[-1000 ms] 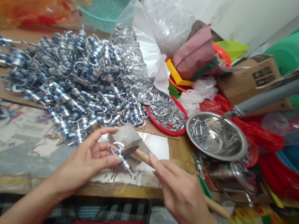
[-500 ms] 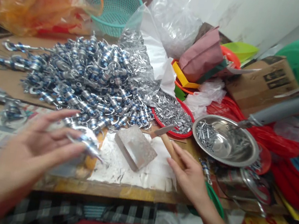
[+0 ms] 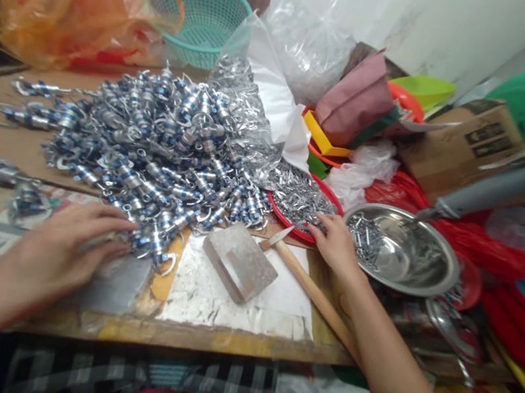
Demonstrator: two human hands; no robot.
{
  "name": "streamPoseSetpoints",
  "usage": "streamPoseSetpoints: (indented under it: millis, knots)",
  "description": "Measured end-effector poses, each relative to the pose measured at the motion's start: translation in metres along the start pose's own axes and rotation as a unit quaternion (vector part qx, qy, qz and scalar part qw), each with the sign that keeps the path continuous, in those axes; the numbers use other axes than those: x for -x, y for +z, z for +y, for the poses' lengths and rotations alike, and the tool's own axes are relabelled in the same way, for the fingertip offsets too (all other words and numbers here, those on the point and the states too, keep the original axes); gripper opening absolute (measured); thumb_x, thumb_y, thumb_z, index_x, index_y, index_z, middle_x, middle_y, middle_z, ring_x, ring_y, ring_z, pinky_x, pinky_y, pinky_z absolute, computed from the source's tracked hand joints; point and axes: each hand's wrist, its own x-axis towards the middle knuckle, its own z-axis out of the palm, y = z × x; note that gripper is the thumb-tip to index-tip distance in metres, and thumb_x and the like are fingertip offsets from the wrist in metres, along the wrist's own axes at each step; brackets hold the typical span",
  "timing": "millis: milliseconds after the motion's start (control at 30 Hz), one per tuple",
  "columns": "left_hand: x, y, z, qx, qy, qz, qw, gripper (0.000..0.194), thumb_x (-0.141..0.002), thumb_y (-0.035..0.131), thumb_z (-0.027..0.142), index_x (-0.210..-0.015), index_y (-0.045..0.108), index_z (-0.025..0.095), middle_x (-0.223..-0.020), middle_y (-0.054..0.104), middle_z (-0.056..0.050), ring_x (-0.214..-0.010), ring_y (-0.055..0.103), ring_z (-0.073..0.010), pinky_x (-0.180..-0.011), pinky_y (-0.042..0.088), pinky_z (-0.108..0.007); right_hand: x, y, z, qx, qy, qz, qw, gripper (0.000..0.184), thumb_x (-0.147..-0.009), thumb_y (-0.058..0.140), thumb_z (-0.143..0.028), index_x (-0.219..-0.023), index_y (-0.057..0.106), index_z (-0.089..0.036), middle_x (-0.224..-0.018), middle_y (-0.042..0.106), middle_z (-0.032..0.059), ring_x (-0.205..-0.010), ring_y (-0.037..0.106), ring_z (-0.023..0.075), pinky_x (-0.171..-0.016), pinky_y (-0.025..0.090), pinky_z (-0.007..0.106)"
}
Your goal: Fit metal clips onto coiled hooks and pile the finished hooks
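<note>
My left hand (image 3: 79,236) is slightly blurred at the front edge of a pile of silver-and-blue metal hook bolts (image 3: 147,130), thumb and fingers apart. One hook bolt (image 3: 157,242) lies just beyond its fingertips. My right hand (image 3: 337,246) reaches to the near rim of a red tray (image 3: 279,216) filled with small metal pieces (image 3: 307,197). Its fingertips are bent together there, and anything between them is too small to make out. Beside a grey metal block (image 3: 238,263) lies a hammer (image 3: 311,292) with a wooden handle, which runs beneath my right forearm.
A steel bowl (image 3: 446,271) holding metal pins stands right of my right hand. White paper (image 3: 195,299) lies under the block. Behind are a turquoise basket (image 3: 201,49), an orange plastic bag (image 3: 73,4) and a cardboard box (image 3: 457,145). A grey bar (image 3: 496,185) slants over the bowl.
My left hand has let go of a hook bolt, which now lies at the pile's front. My right hand has released the hammer and moved up to the red tray.
</note>
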Motion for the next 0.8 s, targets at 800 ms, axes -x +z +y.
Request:
streamPoseSetpoints:
  millis: [800]
  knots:
    - [-0.010, 0.022, 0.099, 0.490, -0.244, -0.001, 0.837, 0.029, -0.066, 0.070, 0.034, -0.093, 0.070, 0.022, -0.078, 0.072, -0.002, -0.063, 0.064, -0.0146, -0.061, 0.053, -0.023, 0.028, -0.017, -0.094, -0.307, 0.004, 0.025, 0.951, 0.016, -0.080, 0.057, -0.026, -0.084, 0.067, -0.014, -0.073, 0.070, 0.0038, -0.061, 0.064, 0.0131, -0.056, 0.052, 0.024]
